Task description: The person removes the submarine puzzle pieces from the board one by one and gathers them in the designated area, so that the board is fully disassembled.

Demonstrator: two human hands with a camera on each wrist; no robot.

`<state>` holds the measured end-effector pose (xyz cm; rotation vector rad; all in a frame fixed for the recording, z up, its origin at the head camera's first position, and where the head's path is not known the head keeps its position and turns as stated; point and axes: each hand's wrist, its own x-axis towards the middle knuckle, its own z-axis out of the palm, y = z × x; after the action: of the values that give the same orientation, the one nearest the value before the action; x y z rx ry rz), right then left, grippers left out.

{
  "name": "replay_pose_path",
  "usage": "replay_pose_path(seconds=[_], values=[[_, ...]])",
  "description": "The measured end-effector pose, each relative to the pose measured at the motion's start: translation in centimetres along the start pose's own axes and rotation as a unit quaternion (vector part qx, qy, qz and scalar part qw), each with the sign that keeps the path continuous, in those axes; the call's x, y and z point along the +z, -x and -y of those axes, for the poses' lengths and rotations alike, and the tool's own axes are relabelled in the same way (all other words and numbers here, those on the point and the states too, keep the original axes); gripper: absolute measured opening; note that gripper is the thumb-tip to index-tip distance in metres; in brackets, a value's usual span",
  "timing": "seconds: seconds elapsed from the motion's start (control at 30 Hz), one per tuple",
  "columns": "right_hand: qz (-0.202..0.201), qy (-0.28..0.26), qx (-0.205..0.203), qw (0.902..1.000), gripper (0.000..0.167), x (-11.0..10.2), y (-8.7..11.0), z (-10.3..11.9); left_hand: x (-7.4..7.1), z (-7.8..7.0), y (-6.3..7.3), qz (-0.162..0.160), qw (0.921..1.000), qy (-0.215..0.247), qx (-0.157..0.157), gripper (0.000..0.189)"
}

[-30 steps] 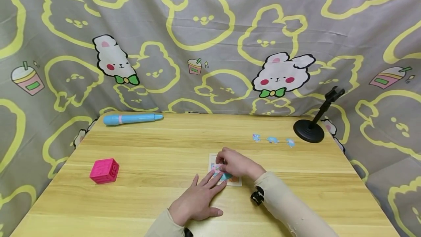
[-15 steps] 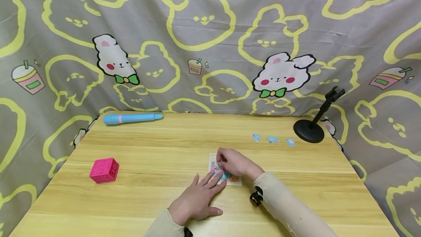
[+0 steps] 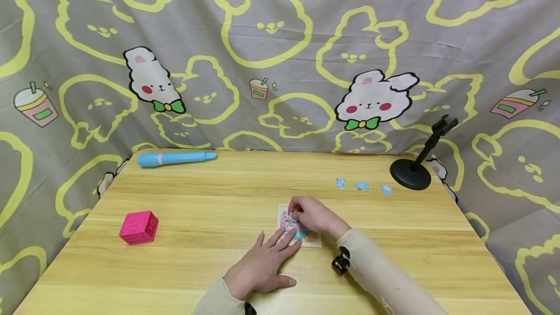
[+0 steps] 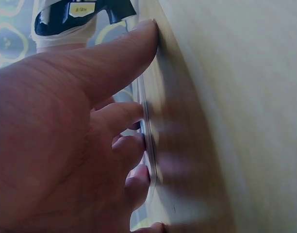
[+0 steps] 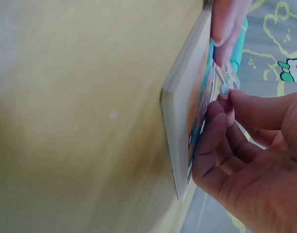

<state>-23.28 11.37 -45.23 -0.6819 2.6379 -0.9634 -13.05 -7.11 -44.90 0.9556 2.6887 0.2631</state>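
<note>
A small jigsaw puzzle in a pale frame [image 3: 317, 244] lies on the wooden table, its colourful picture partly covered by both hands. My left hand [image 3: 262, 265] rests with fingers spread and fairly straight, fingertips on the near left part of the puzzle. In the left wrist view, the left thumb [image 4: 124, 53] reaches to the tabletop. My right hand [image 3: 316, 217] is bent over the far part of the picture. Between its thumb and finger, the right wrist view shows a small pale puzzle piece [image 5: 224, 91] pinched just above the board [image 5: 173, 121]; most of that piece is hidden.
Several things stand around: loose blue puzzle pieces [image 3: 362, 185] at the back right, a black stand [image 3: 410, 174] beyond them, a light blue pen-shaped object [image 3: 177, 158] at the back left, and a pink block [image 3: 139, 227] on the left. A patterned curtain [image 3: 280, 81] hangs behind the table.
The right fingers have shifted slightly to the right over the puzzle, and more of the picture shows beside them. My left hand has stayed in place.
</note>
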Motion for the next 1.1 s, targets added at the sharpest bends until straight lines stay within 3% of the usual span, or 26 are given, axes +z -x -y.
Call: replay_pose_path(seconds=[0.2, 0.57, 0.8, 1.1], values=[[-0.027, -0.018, 0.005, 0.9995, 0.01, -1.2, 0.3, -0.8, 0.1, 0.0, 0.0, -0.005, 1.0, 0.005, 0.004, 0.079], [-0.043, -0.067, -0.002, 0.9968, 0.009, -6.0, 2.0, -4.5, 0.2, 0.0, 0.2, -0.012, 0.9998, 0.013, 0.007, 0.079], [-0.041, -0.025, 0.014, 0.9988, 0.012, -7.9, 2.7, -7.8, 0.1, 0.0, 0.2, -0.013, 0.9998, 0.013, 0.008, 0.078], [-0.03, 0.009, 0.021, 0.9993, 0.014, -8.8, 3.0, -9.5, 0.2, 0.0, 0.1, -0.014, 0.9998, 0.012, 0.007, 0.079]])
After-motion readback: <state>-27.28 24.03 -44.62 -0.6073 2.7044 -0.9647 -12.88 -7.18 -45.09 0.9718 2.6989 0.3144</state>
